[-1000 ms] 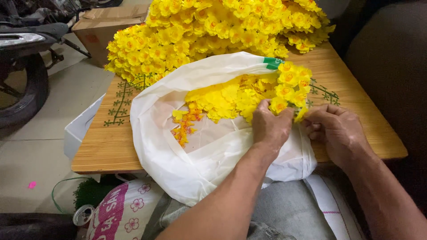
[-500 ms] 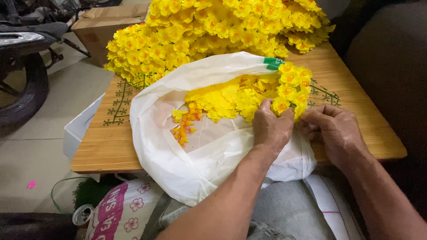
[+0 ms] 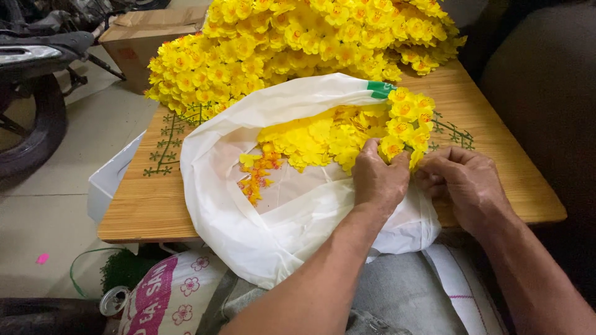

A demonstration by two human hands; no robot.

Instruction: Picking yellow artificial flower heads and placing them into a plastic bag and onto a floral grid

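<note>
Pinching one small sprig of yellow fabric flowers [image 3: 406, 121] between left hand [image 3: 380, 180] and right hand [image 3: 462, 186], barely shifted since before, above open white plastic bag [image 3: 248, 211] on wooden table [image 3: 496, 155].

A small home workshop for artificial flowers was shown: a low wooden table [image 3: 496, 180] was heaped with yellow fabric blossoms [image 3: 298, 43], a cardboard box [image 3: 149, 37] was kept on the tiled floor [image 3: 56, 211], and a motorbike [image 3: 31, 80] was parked alongside.
</note>
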